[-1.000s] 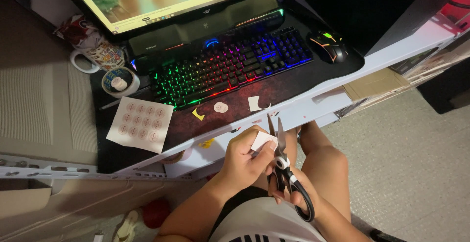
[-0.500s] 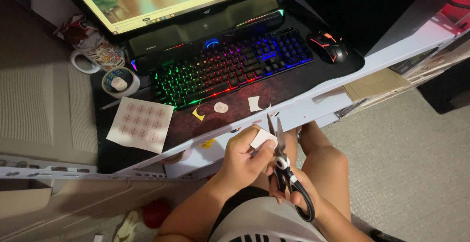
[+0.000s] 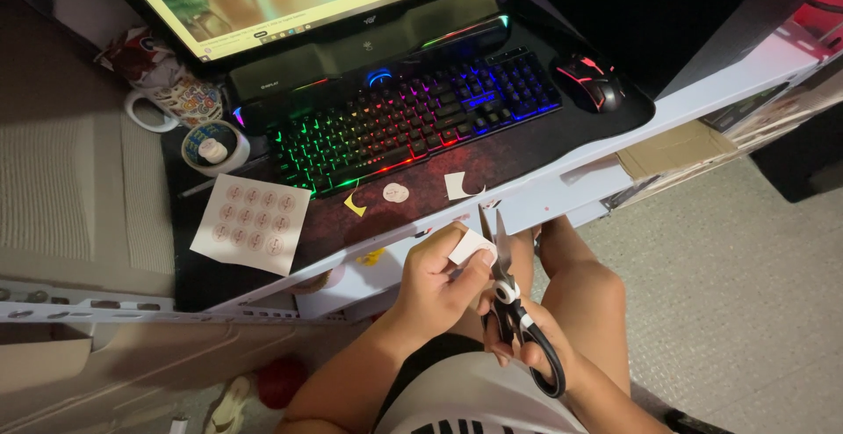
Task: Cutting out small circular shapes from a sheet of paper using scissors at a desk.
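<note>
Almost nothing is changing since a second ago: the left hand (image 3: pixel 439 280) is still pinching the small white paper piece (image 3: pixel 470 245) just below the counter (image 3: pixel 562 192) edge, and the right hand (image 3: pixel 527 346) fingers are still gripping the scissors (image 3: pixel 509 298), blades slightly apart beside the paper, so the cutting is pausing.

Very little differs from one second ago; the left hand (image 3: pixel 436 282) pinches the small white paper scrap (image 3: pixel 471 245) in the same place below the bench edge, and the right hand (image 3: pixel 527 346) grips the black-handled steel scissors (image 3: pixel 514 311) at the same tilt; the blades stand a shade closer together at the scrap's edge than before, though the shift is too slight to be sure of; the view itself has barely drifted.
</note>
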